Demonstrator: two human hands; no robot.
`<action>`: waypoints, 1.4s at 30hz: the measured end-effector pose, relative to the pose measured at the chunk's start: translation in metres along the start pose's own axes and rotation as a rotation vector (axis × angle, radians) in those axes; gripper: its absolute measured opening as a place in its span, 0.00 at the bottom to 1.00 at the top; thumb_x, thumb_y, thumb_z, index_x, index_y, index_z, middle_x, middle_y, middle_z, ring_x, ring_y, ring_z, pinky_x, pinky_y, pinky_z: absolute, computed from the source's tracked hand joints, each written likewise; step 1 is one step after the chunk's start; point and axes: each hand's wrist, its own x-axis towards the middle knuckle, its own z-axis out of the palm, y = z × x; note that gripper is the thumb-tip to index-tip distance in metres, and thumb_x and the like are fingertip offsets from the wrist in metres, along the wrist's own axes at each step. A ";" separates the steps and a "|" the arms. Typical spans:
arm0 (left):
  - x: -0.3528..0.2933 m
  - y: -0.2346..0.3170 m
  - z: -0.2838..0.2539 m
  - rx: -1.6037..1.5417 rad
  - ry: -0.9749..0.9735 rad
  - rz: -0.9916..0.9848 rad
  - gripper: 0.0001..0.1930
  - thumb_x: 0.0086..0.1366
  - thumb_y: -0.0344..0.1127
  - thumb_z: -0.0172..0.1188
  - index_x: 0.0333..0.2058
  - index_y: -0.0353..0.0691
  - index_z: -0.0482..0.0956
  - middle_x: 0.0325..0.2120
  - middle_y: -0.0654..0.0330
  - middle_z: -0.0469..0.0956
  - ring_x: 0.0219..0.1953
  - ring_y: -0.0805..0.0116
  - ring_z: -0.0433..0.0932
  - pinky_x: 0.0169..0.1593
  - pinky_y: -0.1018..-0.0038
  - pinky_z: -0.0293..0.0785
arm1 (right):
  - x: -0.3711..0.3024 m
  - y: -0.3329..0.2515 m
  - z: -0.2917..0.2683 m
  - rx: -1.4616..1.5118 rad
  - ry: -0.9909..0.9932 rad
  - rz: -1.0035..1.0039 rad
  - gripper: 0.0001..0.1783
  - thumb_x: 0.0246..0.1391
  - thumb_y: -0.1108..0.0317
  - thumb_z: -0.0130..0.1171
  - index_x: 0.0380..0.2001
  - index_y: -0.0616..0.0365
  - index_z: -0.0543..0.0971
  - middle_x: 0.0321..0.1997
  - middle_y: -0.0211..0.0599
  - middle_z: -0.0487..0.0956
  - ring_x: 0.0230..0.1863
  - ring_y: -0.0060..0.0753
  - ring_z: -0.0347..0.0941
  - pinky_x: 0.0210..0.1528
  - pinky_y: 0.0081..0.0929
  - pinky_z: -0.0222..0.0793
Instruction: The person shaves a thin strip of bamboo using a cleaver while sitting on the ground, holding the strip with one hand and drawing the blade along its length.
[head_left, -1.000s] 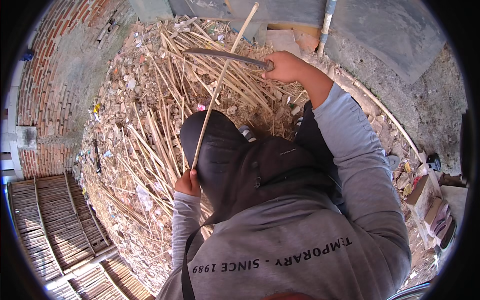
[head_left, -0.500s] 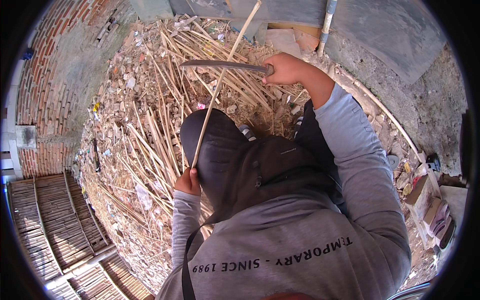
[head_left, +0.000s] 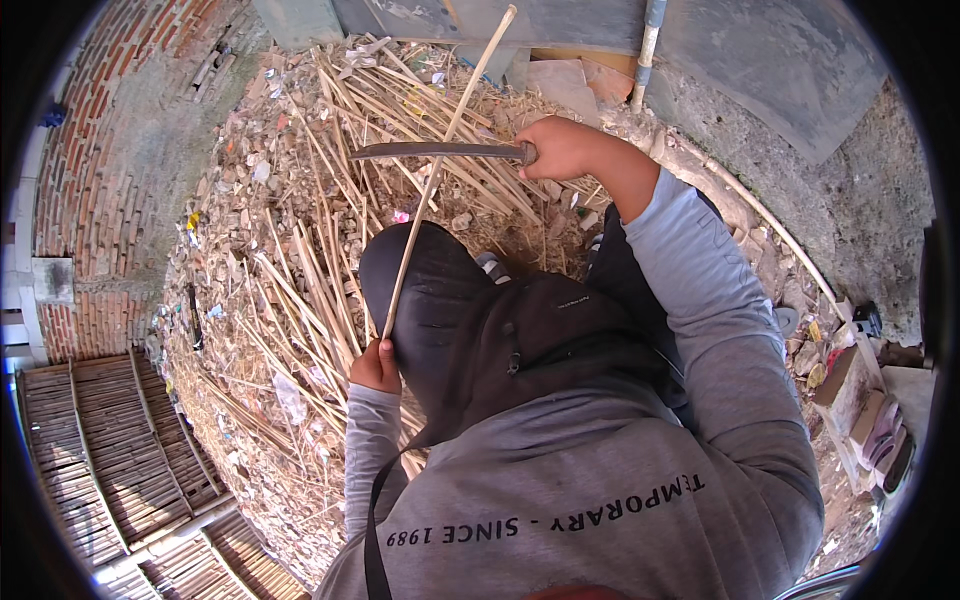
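Observation:
Wrapped round the handle of a machete [head_left: 430, 150], my right hand [head_left: 558, 150] is closed in front of me. The dark blade points left and crosses a long pale bamboo strip [head_left: 410, 245]; whether it touches the strip, I cannot tell. My left hand [head_left: 376, 367] grips the strip's near end beside my left knee. From there the strip slants up across the knee, its far end rising toward the grey panel. The handle is mostly hidden by my fingers.
Split bamboo strips [head_left: 310, 290] lie in loose heaps on the rubble-strewn ground, left and ahead. A brick wall [head_left: 100, 200] stands at left, above a bamboo slat panel [head_left: 110, 440]. A pipe [head_left: 648, 55] and grey panels [head_left: 780, 70] stand ahead. Boxes [head_left: 850, 400] sit at right.
My right hand and the machete have come slightly nearer to me and a little left, the blade now lying lower along the strip. My left hand stays nearly still.

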 end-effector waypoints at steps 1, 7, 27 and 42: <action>0.000 -0.002 0.002 -0.007 0.022 0.014 0.25 0.73 0.52 0.39 0.26 0.37 0.72 0.14 0.44 0.71 0.22 0.37 0.72 0.26 0.51 0.65 | 0.000 -0.003 -0.002 -0.010 -0.005 -0.005 0.27 0.44 0.54 0.66 0.46 0.58 0.79 0.40 0.49 0.81 0.44 0.51 0.77 0.46 0.41 0.72; 0.001 0.002 -0.001 0.031 -0.045 -0.032 0.26 0.73 0.52 0.39 0.30 0.33 0.75 0.18 0.43 0.73 0.25 0.38 0.76 0.29 0.54 0.67 | 0.000 0.014 -0.002 0.047 0.199 0.038 0.24 0.45 0.54 0.67 0.43 0.57 0.80 0.36 0.51 0.80 0.40 0.53 0.77 0.44 0.41 0.71; 0.000 0.004 -0.003 0.041 -0.013 0.020 0.26 0.73 0.53 0.38 0.29 0.37 0.73 0.17 0.43 0.73 0.24 0.36 0.74 0.28 0.50 0.67 | 0.003 0.003 0.007 0.031 0.168 0.029 0.21 0.46 0.55 0.67 0.40 0.58 0.80 0.34 0.51 0.80 0.40 0.52 0.77 0.43 0.43 0.71; 0.001 0.005 -0.002 0.064 -0.037 -0.032 0.27 0.73 0.54 0.38 0.30 0.34 0.74 0.18 0.41 0.73 0.27 0.35 0.75 0.30 0.50 0.66 | 0.002 0.008 0.007 0.039 0.222 0.020 0.21 0.44 0.55 0.67 0.38 0.59 0.80 0.35 0.50 0.80 0.41 0.54 0.77 0.44 0.44 0.71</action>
